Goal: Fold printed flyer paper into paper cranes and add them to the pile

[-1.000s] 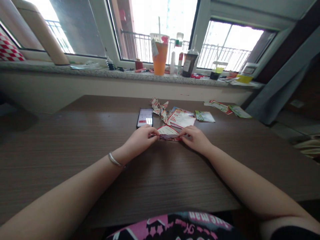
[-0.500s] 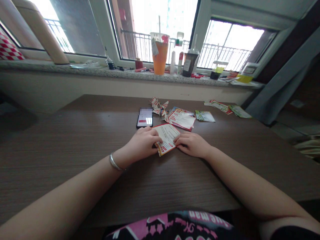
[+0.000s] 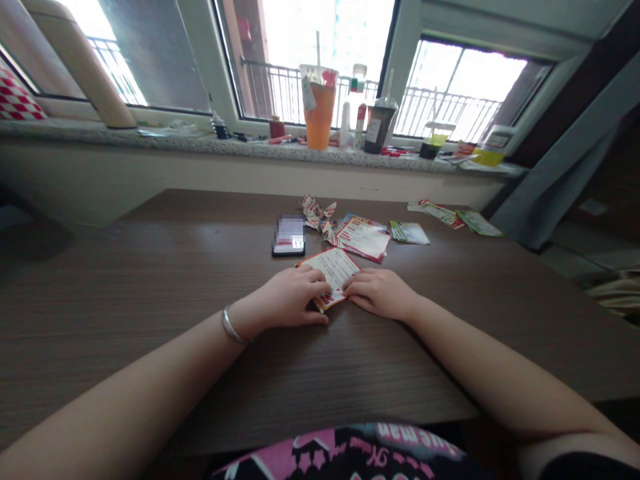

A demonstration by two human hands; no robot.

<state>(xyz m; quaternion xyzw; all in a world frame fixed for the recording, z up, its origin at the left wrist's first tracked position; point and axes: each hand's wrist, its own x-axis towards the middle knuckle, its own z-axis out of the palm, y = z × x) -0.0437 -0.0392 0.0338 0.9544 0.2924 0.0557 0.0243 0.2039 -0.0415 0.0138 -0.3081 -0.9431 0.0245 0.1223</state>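
A printed paper sheet (image 3: 336, 268) with a red border lies tilted on the table before me. My left hand (image 3: 295, 293) rests over its lower left part, fingertips pressing on the print. Its thumb is spread away, lying near the sheet's bottom corner. My right hand (image 3: 380, 292) has its fingers close together on the lower right edge, holding the sheet there. Part of the print is hidden under my fingers. Just behind the sheet lie a stack of similar printed sheets (image 3: 364, 237) and some folded striped paper pieces (image 3: 320, 217).
A phone (image 3: 289, 236) lies behind my left hand. Green-and-white cards (image 3: 410, 232) and paper strips (image 3: 440, 213) are at the back right of the brown table (image 3: 150, 267). On the windowsill (image 3: 270, 150) stand an orange drink cup (image 3: 319, 110), a dark drink cup (image 3: 380, 127) and bottles.
My left hand has slid toward me and right along the sheet, its thumb now off the paper. The right fingers have moved slightly left, over the lower right edge.
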